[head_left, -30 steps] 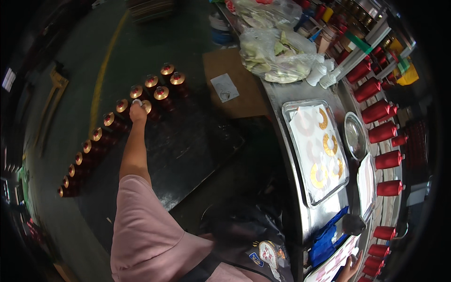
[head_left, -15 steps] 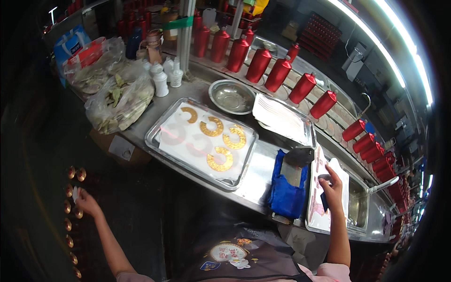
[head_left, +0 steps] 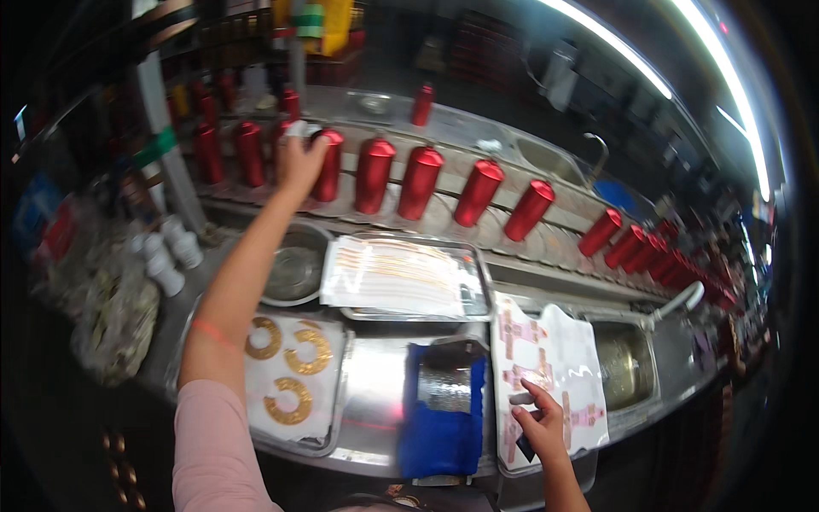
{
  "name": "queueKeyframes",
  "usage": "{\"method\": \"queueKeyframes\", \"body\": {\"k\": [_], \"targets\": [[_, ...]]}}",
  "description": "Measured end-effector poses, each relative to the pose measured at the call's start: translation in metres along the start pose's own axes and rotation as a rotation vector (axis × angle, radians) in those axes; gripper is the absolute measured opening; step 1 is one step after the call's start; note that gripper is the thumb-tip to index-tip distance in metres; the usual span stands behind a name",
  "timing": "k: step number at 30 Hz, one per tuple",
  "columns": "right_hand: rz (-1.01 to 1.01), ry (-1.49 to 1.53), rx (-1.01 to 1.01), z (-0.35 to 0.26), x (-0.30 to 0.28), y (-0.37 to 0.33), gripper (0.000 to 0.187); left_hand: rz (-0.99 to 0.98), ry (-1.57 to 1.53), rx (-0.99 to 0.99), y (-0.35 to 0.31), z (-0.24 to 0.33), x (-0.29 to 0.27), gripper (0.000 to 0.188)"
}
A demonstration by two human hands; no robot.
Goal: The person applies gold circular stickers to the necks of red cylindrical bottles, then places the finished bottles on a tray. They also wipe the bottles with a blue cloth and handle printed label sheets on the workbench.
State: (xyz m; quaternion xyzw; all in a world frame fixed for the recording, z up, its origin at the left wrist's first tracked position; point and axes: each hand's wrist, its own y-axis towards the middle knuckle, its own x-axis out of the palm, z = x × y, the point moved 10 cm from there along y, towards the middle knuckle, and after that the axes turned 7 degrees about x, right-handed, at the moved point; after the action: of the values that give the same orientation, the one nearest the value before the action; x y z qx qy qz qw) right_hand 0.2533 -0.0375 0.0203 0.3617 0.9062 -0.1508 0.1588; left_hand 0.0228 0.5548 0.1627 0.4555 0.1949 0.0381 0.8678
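Note:
My left hand [head_left: 300,162] reaches out to the row of red bottles, its fingers closed on a crumpled white piece [head_left: 299,130], paper or cloth. It is beside the top of a red bottle [head_left: 328,175]; whether it touches the bottle I cannot tell. Over the sheet with pink printed pieces [head_left: 582,375], my right hand [head_left: 544,425] grips a small dark flat tool [head_left: 526,447], partly hidden by the fingers. To its left lies a block wrapped in blue cloth [head_left: 441,439] with a shiny top. Gold C-shaped pieces [head_left: 288,401] lie on white paper in a metal tray [head_left: 341,384], partly behind my left arm.
A metal bowl [head_left: 299,269] and a tray with a stack of white sheets [head_left: 392,275] stand behind the counter's front part. More red bottles [head_left: 420,183] line the rail. A sink [head_left: 621,363] is at right; white bottles [head_left: 162,264] and a plastic bag [head_left: 115,320] are at left.
My left hand has swung from the gold-topped items at lower left up to the red bottles, still with the white piece. The view has turned; my right hand keeps the dark tool.

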Motion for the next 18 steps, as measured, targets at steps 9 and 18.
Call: {"method": "queueKeyframes", "body": {"k": [9,18], "targets": [[0.209,-0.041,0.085,0.042,-0.05,-0.008,0.052,-0.241,0.046,-0.162,0.087,-0.217,0.217,0.079],[0.095,-0.035,-0.111,0.008,-0.035,0.0,0.05,-0.106,-0.372,-0.08,0.032,-0.119,0.142,0.044]]}}
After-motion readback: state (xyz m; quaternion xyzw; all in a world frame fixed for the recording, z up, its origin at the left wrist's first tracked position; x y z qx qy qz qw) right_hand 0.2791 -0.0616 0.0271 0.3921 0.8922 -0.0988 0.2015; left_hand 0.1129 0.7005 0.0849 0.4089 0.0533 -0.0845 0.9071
